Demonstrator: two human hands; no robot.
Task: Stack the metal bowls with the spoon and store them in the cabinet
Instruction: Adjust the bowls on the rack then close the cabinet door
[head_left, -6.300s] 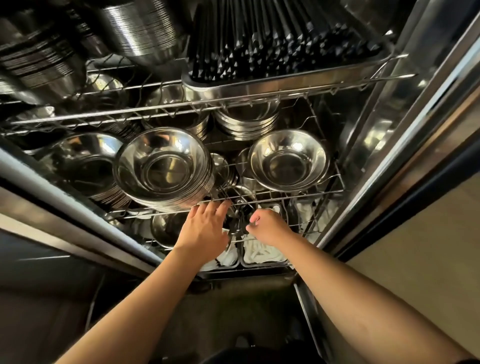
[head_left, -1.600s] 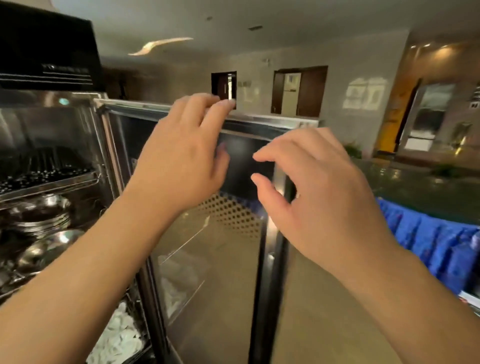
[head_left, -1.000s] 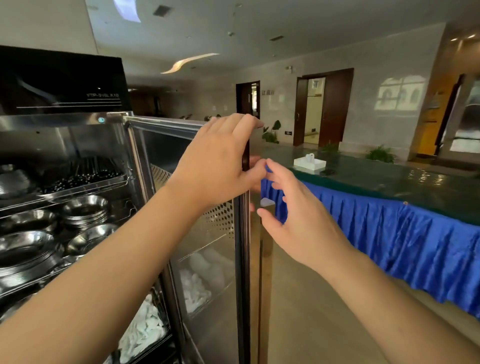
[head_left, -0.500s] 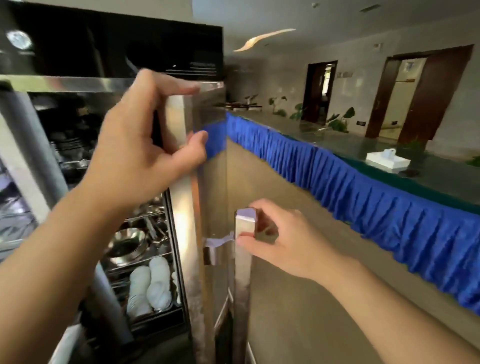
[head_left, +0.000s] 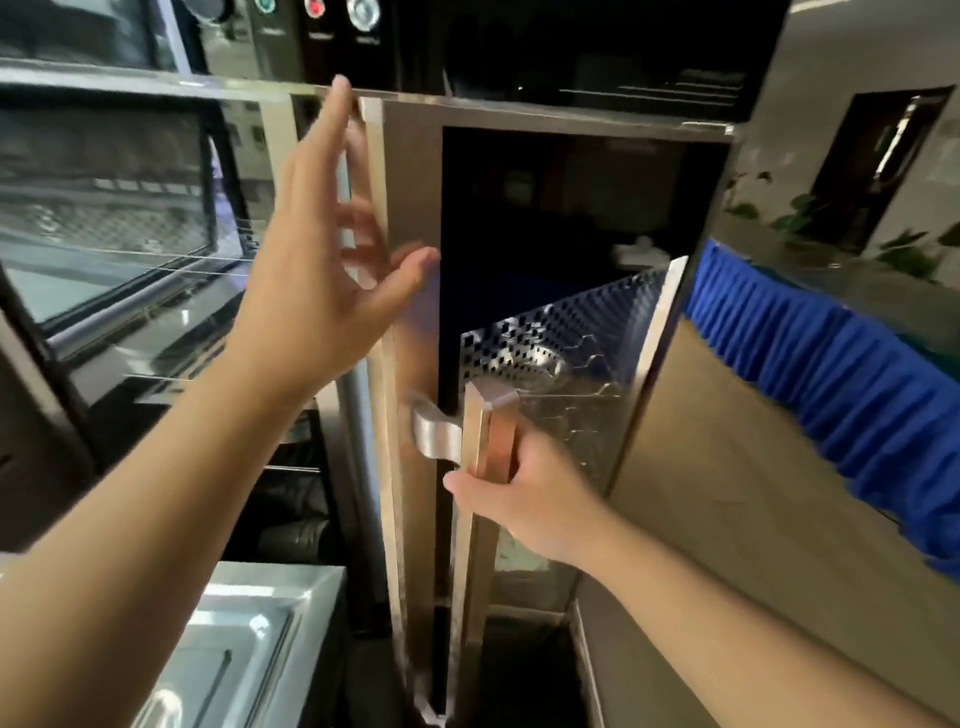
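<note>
We face the steel cabinet (head_left: 597, 62), its dark control panel running across the top. Its glass-fronted door (head_left: 410, 208) stands nearly flush with the frame, and through the dark glass we make out only a perforated metal wall and wire rack guides; the metal bowls and spoon are not visible from here. To the right, a blue table skirt (head_left: 831, 364) runs alongside the cabinet. Our left hand (head_left: 322, 280) is spread flat, fingers loose, against the door's upper left edge, gripping nothing. Our right hand (head_left: 524, 493) is wrapped around the vertical bar handle (head_left: 480, 431), just below its top bracket.
</note>
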